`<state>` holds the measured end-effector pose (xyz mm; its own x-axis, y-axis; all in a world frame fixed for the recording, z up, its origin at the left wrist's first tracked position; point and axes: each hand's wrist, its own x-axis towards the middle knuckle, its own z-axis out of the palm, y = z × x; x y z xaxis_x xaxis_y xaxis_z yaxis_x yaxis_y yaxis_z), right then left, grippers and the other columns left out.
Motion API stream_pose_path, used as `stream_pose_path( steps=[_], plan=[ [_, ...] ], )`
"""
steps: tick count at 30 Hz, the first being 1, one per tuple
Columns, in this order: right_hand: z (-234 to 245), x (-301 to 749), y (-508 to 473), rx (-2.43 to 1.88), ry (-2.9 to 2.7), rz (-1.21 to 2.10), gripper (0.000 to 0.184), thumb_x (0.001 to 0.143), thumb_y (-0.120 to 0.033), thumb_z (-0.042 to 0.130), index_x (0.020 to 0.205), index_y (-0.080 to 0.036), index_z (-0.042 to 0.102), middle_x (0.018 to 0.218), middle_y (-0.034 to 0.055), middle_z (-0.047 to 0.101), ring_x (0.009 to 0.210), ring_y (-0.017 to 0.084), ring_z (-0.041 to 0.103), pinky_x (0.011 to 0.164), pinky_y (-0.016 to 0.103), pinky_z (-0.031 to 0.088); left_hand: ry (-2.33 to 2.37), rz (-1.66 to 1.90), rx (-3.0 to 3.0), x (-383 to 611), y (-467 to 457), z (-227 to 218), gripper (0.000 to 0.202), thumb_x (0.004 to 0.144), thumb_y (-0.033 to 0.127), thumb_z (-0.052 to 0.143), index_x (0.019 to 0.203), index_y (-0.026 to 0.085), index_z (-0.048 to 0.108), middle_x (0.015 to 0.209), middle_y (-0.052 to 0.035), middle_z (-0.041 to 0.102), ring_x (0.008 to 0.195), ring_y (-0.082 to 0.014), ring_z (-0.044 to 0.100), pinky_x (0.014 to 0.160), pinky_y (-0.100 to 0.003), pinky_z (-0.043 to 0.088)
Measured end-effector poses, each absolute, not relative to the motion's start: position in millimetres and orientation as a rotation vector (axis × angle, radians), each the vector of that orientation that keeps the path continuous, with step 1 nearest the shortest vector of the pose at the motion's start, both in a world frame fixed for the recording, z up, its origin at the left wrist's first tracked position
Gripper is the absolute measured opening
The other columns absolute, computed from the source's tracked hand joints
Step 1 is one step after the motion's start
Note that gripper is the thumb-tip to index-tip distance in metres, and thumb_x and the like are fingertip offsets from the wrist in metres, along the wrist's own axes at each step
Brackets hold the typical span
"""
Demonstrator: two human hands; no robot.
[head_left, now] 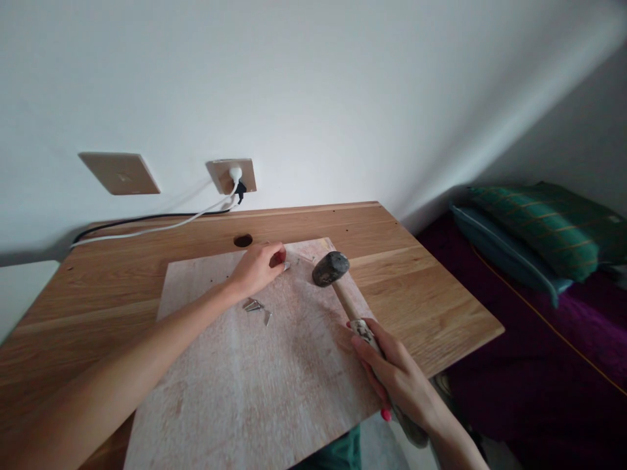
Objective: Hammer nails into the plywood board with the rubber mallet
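My left hand (257, 267) reaches across a pale plywood board (235, 378) and pinches a small nail (287, 266) near the board's far edge. My right hand (396, 375) is wrapped round the wooden handle of a hammer (331, 268). The hammer's dark head hovers just right of the pinched nail, near the board's far right corner. A few loose nails (255, 307) lie on the board below my left hand.
The board lies on a wooden desk (416, 287) against a white wall. A round cable hole (243, 241) sits behind the board. White and black cables run to a wall socket (232, 175). A bed with purple cover and green pillows (539, 228) stands to the right.
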<state>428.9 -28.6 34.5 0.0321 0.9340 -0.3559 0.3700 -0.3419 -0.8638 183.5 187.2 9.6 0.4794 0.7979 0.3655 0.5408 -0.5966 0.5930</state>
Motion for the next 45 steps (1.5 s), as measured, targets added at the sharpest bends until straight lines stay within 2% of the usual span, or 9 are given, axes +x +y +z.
stream_pose_path(
  steps=[5, 11, 20, 24, 28, 45],
  plan=[
    [33.2, 427.4, -30.2, -1.753, -1.319, 1.286, 0.046, 0.102, -0.066, 0.049, 0.11, -0.021, 0.055, 0.041, -0.0132, 0.046, 0.032, 0.008, 0.036, 0.037, 0.019, 0.033, 1.077, 0.926, 2.271, 182.9, 187.3, 7.4, 0.018, 0.078, 0.004, 0.071, 0.081, 0.019, 0.063, 0.077, 0.0018, 0.069, 0.072, -0.0153, 0.065, 0.07, -0.027, 0.049],
    [40.0, 425.9, -26.2, -1.795, -1.385, 1.128, 0.05, 0.103, -0.064, 0.047, 0.122, -0.018, 0.056, 0.045, -0.0125, 0.046, 0.037, 0.01, 0.038, 0.04, 0.02, 0.034, 1.025, 0.931, 2.128, 182.8, 188.0, 5.1, 0.027, 0.077, -0.001, 0.07, 0.094, 0.019, 0.064, 0.078, 0.0028, 0.072, 0.072, -0.0144, 0.069, 0.073, -0.027, 0.053],
    [65.1, 399.0, 10.0, -1.727, -1.598, 1.128, 0.031, 0.104, -0.053, 0.051, 0.105, -0.022, 0.058, 0.047, -0.0126, 0.046, 0.035, 0.008, 0.042, 0.035, 0.016, 0.03, 1.036, 0.867, 2.073, 180.7, 188.0, 4.9, 0.029, 0.08, 0.004, 0.067, 0.105, 0.019, 0.068, 0.088, 0.0003, 0.075, 0.075, -0.0145, 0.072, 0.073, -0.026, 0.056],
    [65.7, 391.9, 21.2, -1.721, -1.669, 1.103, 0.027, 0.105, -0.048, 0.05, 0.107, -0.022, 0.058, 0.048, -0.0121, 0.049, 0.034, 0.008, 0.046, 0.035, 0.016, 0.034, 1.088, 0.837, 2.057, 180.0, 186.6, 11.1, 0.031, 0.078, 0.006, 0.07, 0.107, 0.019, 0.068, 0.083, 0.0015, 0.075, 0.074, -0.0161, 0.073, 0.07, -0.025, 0.056],
    [63.3, 391.9, 23.6, -1.745, -1.713, 1.116, 0.026, 0.106, -0.045, 0.049, 0.113, -0.022, 0.057, 0.046, -0.0125, 0.048, 0.033, 0.009, 0.047, 0.035, 0.016, 0.035, 1.114, 0.838, 2.057, 179.6, 186.2, 14.5, 0.044, 0.073, -0.002, 0.065, 0.112, 0.019, 0.069, 0.087, 0.0003, 0.079, 0.079, -0.0177, 0.076, 0.074, -0.025, 0.057],
    [59.0, 390.3, 19.7, -1.727, -1.691, 1.127, 0.026, 0.107, -0.047, 0.048, 0.112, -0.023, 0.057, 0.05, -0.0118, 0.049, 0.034, 0.008, 0.047, 0.033, 0.015, 0.034, 1.126, 0.815, 2.079, 177.4, 188.3, 12.7, 0.043, 0.072, -0.003, 0.066, 0.108, 0.019, 0.07, 0.089, -0.0011, 0.081, 0.081, -0.0194, 0.077, 0.074, -0.027, 0.058]
  ],
)
